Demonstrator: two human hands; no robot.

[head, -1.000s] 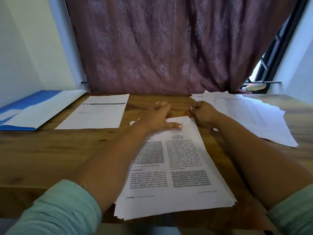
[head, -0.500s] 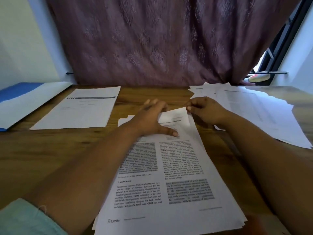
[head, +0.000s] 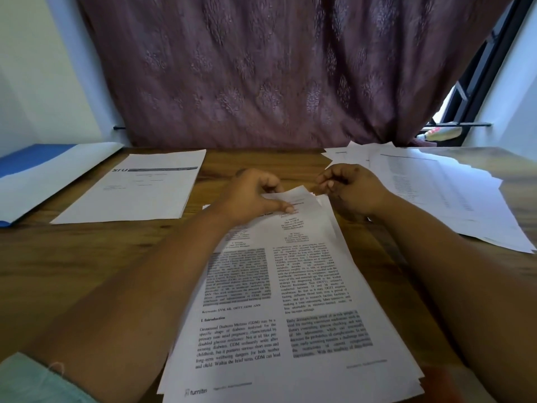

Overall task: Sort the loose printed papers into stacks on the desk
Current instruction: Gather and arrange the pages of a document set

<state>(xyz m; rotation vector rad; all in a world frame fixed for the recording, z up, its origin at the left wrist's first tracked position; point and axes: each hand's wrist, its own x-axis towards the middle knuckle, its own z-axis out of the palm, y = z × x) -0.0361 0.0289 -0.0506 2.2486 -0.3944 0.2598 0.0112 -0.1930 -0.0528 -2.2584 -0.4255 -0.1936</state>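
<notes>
Head view of a wooden desk (head: 72,257) during paper sorting. A thick stack of two-column printed papers (head: 290,315) lies at the centre, running from 6 o'clock up toward the hands; its edges are fanned and uneven, so it appears not yet squared. At 10 o'clock lies a flat stack headed by a cover sheet (head: 136,190) with a dark banner, well apart from the centre stack; this one looks settled. Beyond it, at 9 o'clock, a blue-and-white folder (head: 43,175) sits at the desk edge. At 2 o'clock a loose spread of sheets (head: 436,193) overlaps in disorder and probably awaits sorting. Judged from this layout, the task is partly done: one stack placed, one in hand, one heap left.

The left hand (head: 252,196) reaches in from 7 o'clock and grips the far top corner of the uppermost sheet, thumb pressed on its printed face and fingers curled beneath the lifted edge. The right hand (head: 348,187) comes in from 4 o'clock and hovers just beside that raised corner, fingers curled with thumb and forefinger close together; whether they pinch a sheet edge cannot be told. A patterned curtain (head: 276,68) hangs behind the desk at 12 o'clock.
</notes>
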